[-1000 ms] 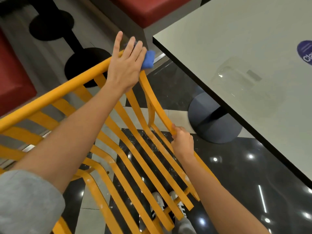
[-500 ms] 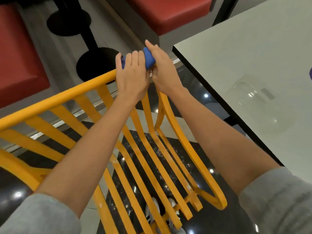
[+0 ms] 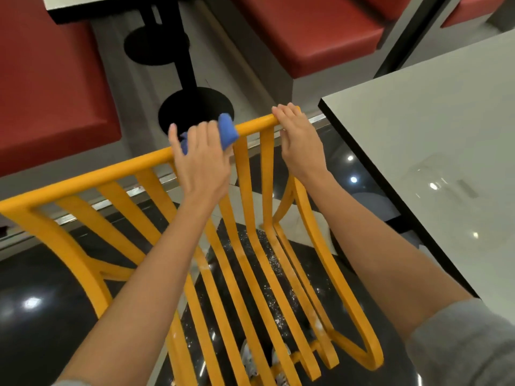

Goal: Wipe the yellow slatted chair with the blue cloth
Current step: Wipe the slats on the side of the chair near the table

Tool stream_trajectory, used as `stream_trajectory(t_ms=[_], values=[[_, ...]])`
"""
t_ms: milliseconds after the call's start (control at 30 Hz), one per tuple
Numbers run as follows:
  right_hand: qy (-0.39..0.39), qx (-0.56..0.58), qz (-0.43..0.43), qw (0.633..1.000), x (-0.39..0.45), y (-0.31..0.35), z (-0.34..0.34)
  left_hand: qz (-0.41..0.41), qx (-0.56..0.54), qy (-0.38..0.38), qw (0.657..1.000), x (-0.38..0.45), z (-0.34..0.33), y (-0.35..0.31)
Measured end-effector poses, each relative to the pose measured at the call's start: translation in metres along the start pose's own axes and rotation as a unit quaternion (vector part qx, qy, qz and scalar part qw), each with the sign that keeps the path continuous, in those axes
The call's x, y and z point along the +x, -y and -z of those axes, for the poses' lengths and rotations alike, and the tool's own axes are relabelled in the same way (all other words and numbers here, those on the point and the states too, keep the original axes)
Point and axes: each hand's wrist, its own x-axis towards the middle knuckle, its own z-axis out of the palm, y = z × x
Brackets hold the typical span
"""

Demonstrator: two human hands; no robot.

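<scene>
The yellow slatted chair (image 3: 111,174) fills the middle of the head view, its top rail running from lower left to upper right. My left hand (image 3: 200,160) grips the blue cloth (image 3: 227,130) wrapped over the top rail near its middle. Blue folds show on both sides of the fingers. My right hand (image 3: 298,140) holds the right end of the same rail, fingers curled over it, apart from the cloth.
A pale grey table (image 3: 418,151) with a black edge stands close on the right. Red bench seats (image 3: 306,32) lie beyond the chair, with black pedestal bases (image 3: 195,107) on the floor between them. Glossy dark floor tiles show under the slats.
My left hand has slid the cloth leftward along the top rail, away from the right end. My right hand left the cloth and now holds the rail's right end.
</scene>
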Motion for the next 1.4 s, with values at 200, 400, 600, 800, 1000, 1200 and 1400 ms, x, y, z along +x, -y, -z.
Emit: stream_trajectory(t_ms=[200,400,600,800,1000,1200,1400], values=[[-0.032,-0.053,0.027,0.998,0.006,0.041,-0.01,0.027,-0.023,0.01,0.999,0.011,0.003,-0.022],[-0.011,-0.011,0.048,0.999,-0.005,0.051,-0.026,-0.025,-0.019,0.011,0.999,-0.001,0.016,0.022],[-0.019,-0.033,0.024,0.999,-0.009,0.064,-0.025,0.104,0.011,-0.008,0.994,-0.047,0.044,0.107],[0.015,-0.015,0.12,0.992,-0.024,0.136,-0.054,0.064,-0.006,0.004,0.998,-0.027,0.034,0.063],[0.017,-0.025,0.111,0.993,-0.031,0.138,-0.059,0.036,0.021,0.003,0.999,-0.052,0.056,0.132],[-0.004,-0.025,0.078,0.997,-0.029,0.182,-0.071,0.127,0.037,0.006,0.991,-0.058,0.06,0.141],[0.027,0.023,0.166,0.985,-0.045,0.206,-0.092,0.061,0.067,0.035,0.995,-0.068,0.076,0.172]])
